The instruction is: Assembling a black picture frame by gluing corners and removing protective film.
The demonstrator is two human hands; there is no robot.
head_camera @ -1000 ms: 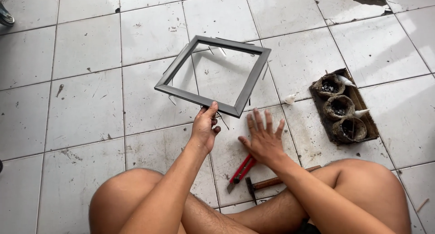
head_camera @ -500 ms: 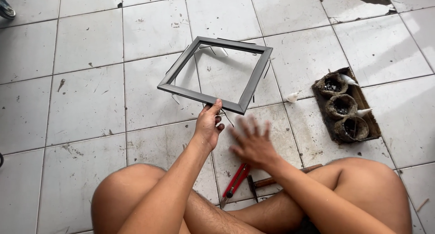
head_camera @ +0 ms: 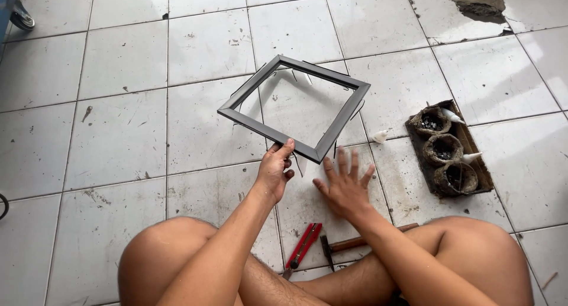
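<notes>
Since the earlier frames the right hand (head_camera: 345, 187) has steadied from a blurred sweep and lies flat on the floor (head_camera: 118, 134), fingers spread wide and holding nothing. The dark square frame (head_camera: 294, 108) stays tilted up off the tiles, its near edge pinched in the left hand (head_camera: 274, 170). The frame looks joined at all four corners, with small metal tabs sticking out inside and no backing fitted, so filling it seems left to do. Red-handled pliers (head_camera: 302, 247) and a hammer (head_camera: 355, 244) lie by the legs; a tray (head_camera: 448, 149) of three small bowls sits to the right.

No packages, labels, signs, screens.
</notes>
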